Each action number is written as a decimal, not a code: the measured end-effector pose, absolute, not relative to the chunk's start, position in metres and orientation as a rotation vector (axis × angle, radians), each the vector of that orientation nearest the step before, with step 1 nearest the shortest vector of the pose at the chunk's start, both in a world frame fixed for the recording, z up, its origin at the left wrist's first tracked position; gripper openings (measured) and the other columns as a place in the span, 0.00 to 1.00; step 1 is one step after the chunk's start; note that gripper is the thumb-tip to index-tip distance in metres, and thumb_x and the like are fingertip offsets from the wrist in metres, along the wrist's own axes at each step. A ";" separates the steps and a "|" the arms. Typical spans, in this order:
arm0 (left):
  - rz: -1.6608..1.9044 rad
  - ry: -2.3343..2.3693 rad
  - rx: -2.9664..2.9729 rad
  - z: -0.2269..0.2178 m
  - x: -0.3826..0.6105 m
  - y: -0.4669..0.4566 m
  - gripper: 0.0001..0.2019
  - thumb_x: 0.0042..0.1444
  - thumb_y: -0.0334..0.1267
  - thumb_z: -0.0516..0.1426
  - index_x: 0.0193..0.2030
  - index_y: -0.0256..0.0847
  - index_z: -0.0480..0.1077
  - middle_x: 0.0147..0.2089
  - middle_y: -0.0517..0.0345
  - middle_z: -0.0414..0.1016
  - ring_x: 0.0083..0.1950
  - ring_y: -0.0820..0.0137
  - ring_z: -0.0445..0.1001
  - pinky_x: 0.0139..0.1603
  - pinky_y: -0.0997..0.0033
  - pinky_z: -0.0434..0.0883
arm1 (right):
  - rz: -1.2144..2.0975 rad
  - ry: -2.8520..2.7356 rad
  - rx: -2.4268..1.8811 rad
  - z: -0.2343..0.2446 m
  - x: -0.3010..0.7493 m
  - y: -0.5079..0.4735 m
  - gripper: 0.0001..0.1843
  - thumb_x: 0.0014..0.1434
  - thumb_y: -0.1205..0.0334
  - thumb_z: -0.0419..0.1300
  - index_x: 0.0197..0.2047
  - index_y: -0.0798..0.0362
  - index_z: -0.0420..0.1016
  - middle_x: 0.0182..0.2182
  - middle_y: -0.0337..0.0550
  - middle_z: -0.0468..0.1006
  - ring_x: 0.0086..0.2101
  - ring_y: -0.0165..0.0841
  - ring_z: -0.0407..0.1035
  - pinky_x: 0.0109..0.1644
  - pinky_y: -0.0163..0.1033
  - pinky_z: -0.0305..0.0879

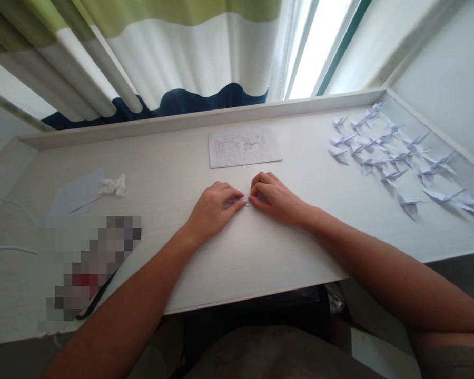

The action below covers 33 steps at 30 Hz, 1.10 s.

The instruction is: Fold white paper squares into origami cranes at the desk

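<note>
Head view: the left hand (213,208) and the right hand (274,199) lie palm down at the middle of the desk (161,168), with the forearms angled inward. The fingers of both hands are narrow, curled closely together, and the right fingertips (253,193) meet those of the left hand on a small folded paper (245,198), which is pinched between the two hands. The hands hide most of it, so its exact shape and the placing of each finger cannot be told. Recommended practice for this hold: steady the heels of both hands on the surface, press evenly from both sides, and work the paper only at the fingertips so that its creases stay crisp. Beyond the hands lies a ruled sheet (243,148) with handwritten entries. To the right lie rows of paper cranes (394,175). To the left lie a pale paper sheet (77,192), a crumpled tissue (114,185) and a pixelated object (89,263). A striped curtain (189,52) hangs behind the desk.
</note>
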<state>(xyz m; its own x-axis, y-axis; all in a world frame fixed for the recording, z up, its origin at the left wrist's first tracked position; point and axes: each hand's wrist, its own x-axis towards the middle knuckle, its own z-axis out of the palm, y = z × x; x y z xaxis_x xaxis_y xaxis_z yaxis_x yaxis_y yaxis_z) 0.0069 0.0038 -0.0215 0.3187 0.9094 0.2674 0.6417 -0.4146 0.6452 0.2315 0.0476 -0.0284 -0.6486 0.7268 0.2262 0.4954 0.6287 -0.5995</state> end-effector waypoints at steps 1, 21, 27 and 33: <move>0.852 1.369 2.145 -0.021 0.007 0.004 0.03 0.64 0.36 0.65 0.44 0.44 0.81 0.43 0.54 0.83 0.49 0.59 0.78 0.54 0.55 0.75 | 0.700 -2.396 -0.968 -0.028 0.231 0.048 0.07 0.68 0.65 0.60 0.35 0.52 0.73 0.45 0.51 0.75 0.46 0.44 0.68 0.54 0.51 0.68; 0.917 1.444 1.983 -0.019 0.016 0.003 0.04 0.64 0.31 0.65 0.40 0.44 0.81 0.39 0.59 0.82 0.46 0.63 0.76 0.52 0.58 0.73 | 0.794 -2.270 -1.034 -0.029 0.233 0.045 0.09 0.67 0.63 0.66 0.34 0.52 0.76 0.46 0.51 0.74 0.47 0.45 0.68 0.54 0.54 0.70; 0.893 1.475 2.007 -0.021 0.016 0.003 0.05 0.65 0.30 0.64 0.40 0.44 0.81 0.38 0.59 0.81 0.46 0.62 0.75 0.52 0.57 0.71 | 0.800 -2.256 -1.104 -0.028 0.231 0.045 0.10 0.67 0.63 0.65 0.32 0.52 0.76 0.48 0.52 0.73 0.48 0.46 0.68 0.56 0.55 0.69; 0.881 1.501 1.989 -0.019 0.017 0.002 0.06 0.65 0.30 0.63 0.42 0.45 0.81 0.40 0.59 0.82 0.48 0.61 0.76 0.53 0.55 0.71 | 0.811 -2.234 -1.150 -0.026 0.230 0.045 0.09 0.65 0.65 0.66 0.31 0.52 0.76 0.49 0.52 0.72 0.51 0.47 0.67 0.59 0.57 0.68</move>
